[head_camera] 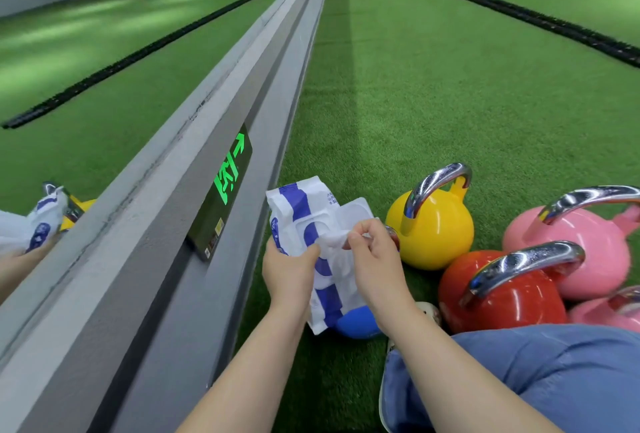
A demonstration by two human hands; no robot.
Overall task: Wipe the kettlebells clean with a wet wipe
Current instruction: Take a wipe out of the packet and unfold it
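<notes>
While the right hand (375, 256) pinches a white wet wipe (334, 240) between thumb and curled fingertips at the pack's opening, the left hand (289, 271) grips the wipe pack (311, 224) from its left edge, thumb pressed across the front and the other fingers wrapped behind, out of sight. The pack is white with blue stripes, its flap lid (356, 212) lifted open toward the upper right, and the wipe sits bunched and partly drawn out of the opening. Both bare forearms reach up from the bottom of the view.

Just below the pack, and partly hidden by it and the right wrist, lies a blue kettlebell (356, 327). To the right of the hands stands a yellow kettlebell (431, 228) with a chrome handle; a red kettlebell (502, 297) sits nearer the person, touching the yellow one, and a pink kettlebell (588, 249) stands behind the red one at the right edge. Part of a second pink kettlebell (609, 313) shows at the far right. All rest on green turf (433, 93).

A knee in blue trousers (536, 373) fills the lower right corner. Along the left runs a grey wall base (166, 224) beneath a mirror (104, 68), bearing a lit green exit sign (227, 178). A black rope (519, 11) stretches over the turf toward the far end.
</notes>
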